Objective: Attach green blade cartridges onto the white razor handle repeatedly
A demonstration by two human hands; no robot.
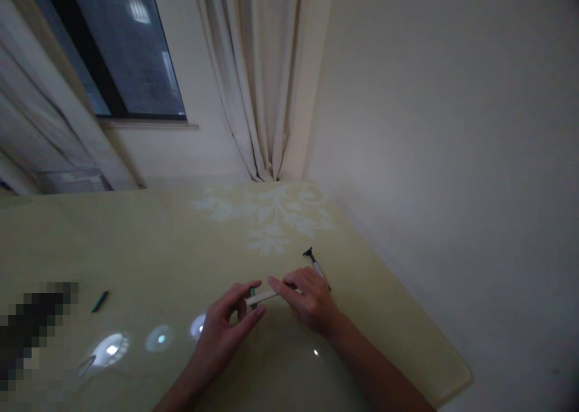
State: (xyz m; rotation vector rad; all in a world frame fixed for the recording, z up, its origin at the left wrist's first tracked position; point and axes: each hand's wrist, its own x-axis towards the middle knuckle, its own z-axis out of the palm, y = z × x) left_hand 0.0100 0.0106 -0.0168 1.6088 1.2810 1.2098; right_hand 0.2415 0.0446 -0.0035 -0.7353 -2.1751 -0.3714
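Observation:
My left hand (228, 315) has its thumb and index finger curled around the green-edged head of a pale-handled razor (263, 297). Gripping the handle's other end is my right hand (312, 297), its fingers closed and hiding that end. The razor is held above the table, roughly level, between both hands. Just beyond my right hand lies a second razor (320, 269) with a black head and a light handle, its lower part partly hidden by the hand.
On the glossy pale-green table (158, 249), a small green and black piece (100, 301) lies to the left. A clear piece (85, 365) sits near the light reflections. A pixelated dark patch (36, 324) covers the left edge. Wall and curtain (257, 68) stand behind.

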